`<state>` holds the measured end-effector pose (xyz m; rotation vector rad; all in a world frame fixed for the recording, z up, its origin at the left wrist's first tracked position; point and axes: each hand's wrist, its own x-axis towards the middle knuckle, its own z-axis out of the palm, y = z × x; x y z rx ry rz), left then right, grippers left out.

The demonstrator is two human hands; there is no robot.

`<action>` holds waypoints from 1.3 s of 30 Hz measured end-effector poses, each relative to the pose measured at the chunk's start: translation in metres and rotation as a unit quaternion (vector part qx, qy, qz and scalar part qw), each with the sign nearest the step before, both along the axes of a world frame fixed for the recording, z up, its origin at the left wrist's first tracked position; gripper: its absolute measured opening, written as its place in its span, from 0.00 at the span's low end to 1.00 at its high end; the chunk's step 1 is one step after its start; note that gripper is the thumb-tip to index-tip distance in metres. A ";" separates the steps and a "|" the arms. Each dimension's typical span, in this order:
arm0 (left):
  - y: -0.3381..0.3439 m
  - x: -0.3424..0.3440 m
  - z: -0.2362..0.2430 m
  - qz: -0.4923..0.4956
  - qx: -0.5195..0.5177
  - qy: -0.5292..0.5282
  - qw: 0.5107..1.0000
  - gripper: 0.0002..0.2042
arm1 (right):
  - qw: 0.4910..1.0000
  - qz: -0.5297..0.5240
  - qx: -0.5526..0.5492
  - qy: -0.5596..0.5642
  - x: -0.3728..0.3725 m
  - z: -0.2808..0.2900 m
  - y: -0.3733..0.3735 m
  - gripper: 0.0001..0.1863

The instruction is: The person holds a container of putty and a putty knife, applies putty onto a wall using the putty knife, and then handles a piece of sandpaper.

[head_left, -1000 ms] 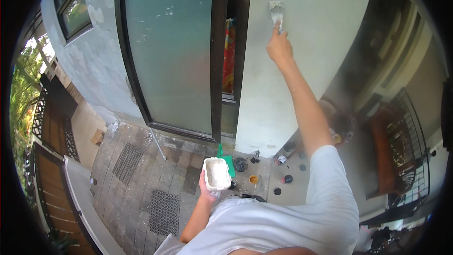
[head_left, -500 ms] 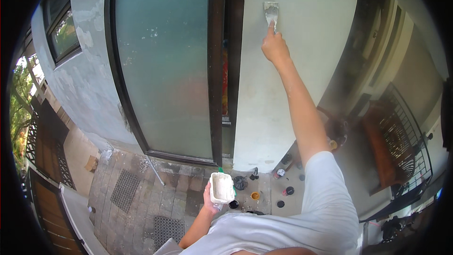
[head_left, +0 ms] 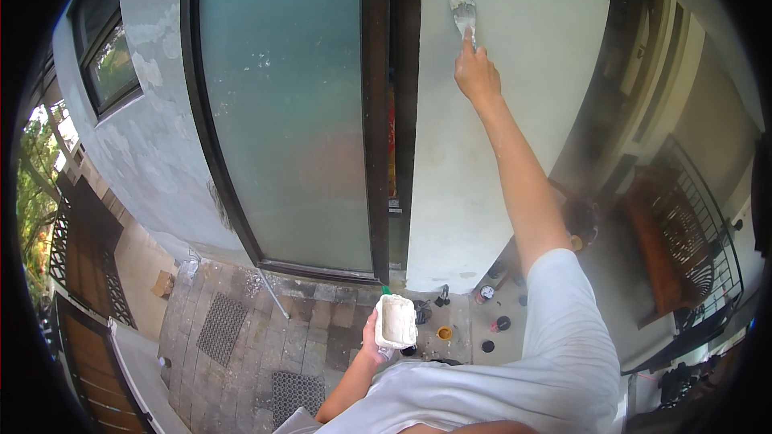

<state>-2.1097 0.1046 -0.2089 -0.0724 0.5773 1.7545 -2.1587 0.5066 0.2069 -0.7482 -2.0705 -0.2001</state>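
Note:
My right hand is wrapped round a putty knife, index finger stretched along it toward the blade. White paste coats the blade, which lies at the pale wall high on the right of the doorway. Low in the middle, my left hand holds a small white tub from its left side. The tub's inside is smeared with off-white paste. Part of the left hand's fingers is hidden behind the tub.
A dark-framed frosted glass door stands left of the wall. Several shoes and small containers, among them a yellow cup, lie on the floor below. Mats rest on the paving. A wooden bench stands at the right.
The putty knife and my right hand are slightly higher on the wall. The whole view has shifted a little, and the tub appears farther right in it.

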 end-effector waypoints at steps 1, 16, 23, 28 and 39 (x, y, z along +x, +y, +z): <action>-0.002 0.001 0.000 0.001 0.009 -0.005 1.000 0.31 | 1.000 -0.007 -0.005 -0.008 -0.003 -0.008 0.005 0.36; -0.004 -0.005 0.008 0.016 0.056 -0.015 0.998 0.31 | 0.997 0.021 0.013 0.071 -0.006 0.006 -0.017 0.32; -0.007 -0.006 0.004 0.026 0.031 -0.024 0.999 0.31 | 0.997 -0.004 -0.064 -0.038 -0.007 -0.061 0.003 0.38; -0.004 -0.012 0.007 0.022 0.065 0.002 0.998 0.34 | 0.993 0.008 -0.109 -0.035 0.014 -0.105 -0.022 0.37; -0.001 -0.008 0.002 0.007 0.018 -0.003 1.000 0.31 | 0.771 0.506 -0.251 0.294 0.038 -0.014 -0.041 0.27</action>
